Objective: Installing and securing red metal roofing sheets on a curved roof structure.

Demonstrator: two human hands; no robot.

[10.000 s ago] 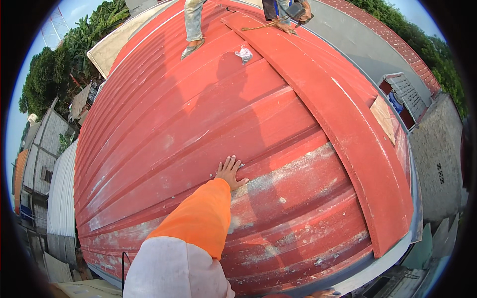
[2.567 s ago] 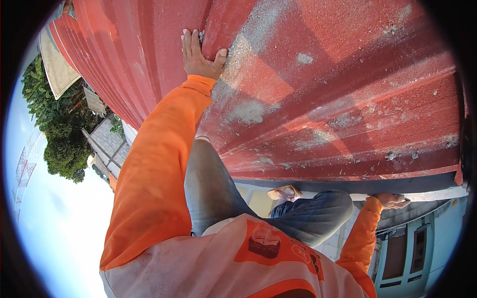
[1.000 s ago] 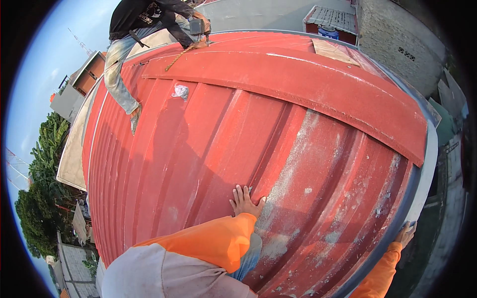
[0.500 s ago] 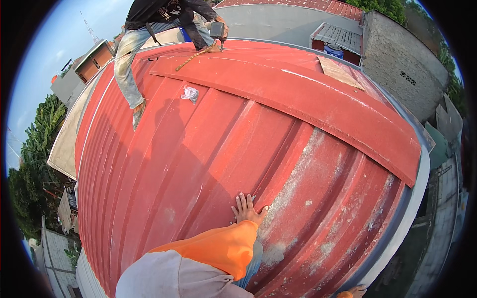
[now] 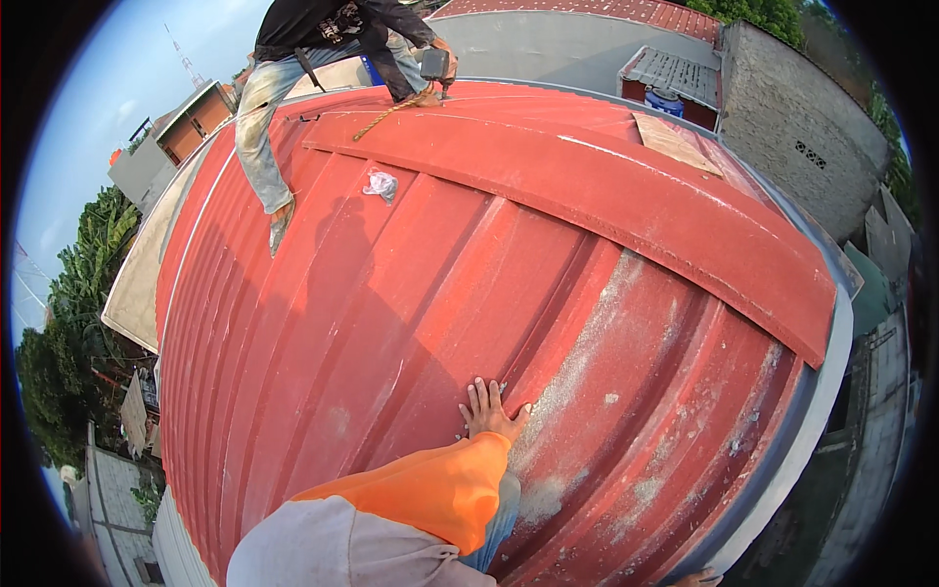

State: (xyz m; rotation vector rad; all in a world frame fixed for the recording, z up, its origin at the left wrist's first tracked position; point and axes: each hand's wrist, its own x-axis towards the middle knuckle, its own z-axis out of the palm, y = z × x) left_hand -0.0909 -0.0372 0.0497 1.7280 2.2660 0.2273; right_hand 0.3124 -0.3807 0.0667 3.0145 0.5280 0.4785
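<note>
My left hand [image 5: 495,413] lies flat on the ribbed red metal roof [image 5: 421,323], its fingers spread and nothing in them. It rests next to a rib with a grey, worn patch. At the bottom edge of the picture my right hand [image 5: 700,578] shows only in part, its fingers over the pale roof edge [image 5: 773,509]. Farther up, a red ridge cap [image 5: 587,201] runs across the roof. Another person [image 5: 323,49] stands astride there, holding a power drill [image 5: 435,68] point down on the cap.
A twisted rope [image 5: 389,113] lies by the person's foot. A small clear plastic bag [image 5: 380,185] sits between ribs, and a flat tan sheet [image 5: 675,145] lies beyond the cap. Past the roof's right side is a drop beside a grey wall [image 5: 797,127].
The view has shifted slightly, so the roof and the other person appear a little farther right. My left hand keeps its place on the roof; less of my right hand shows.
</note>
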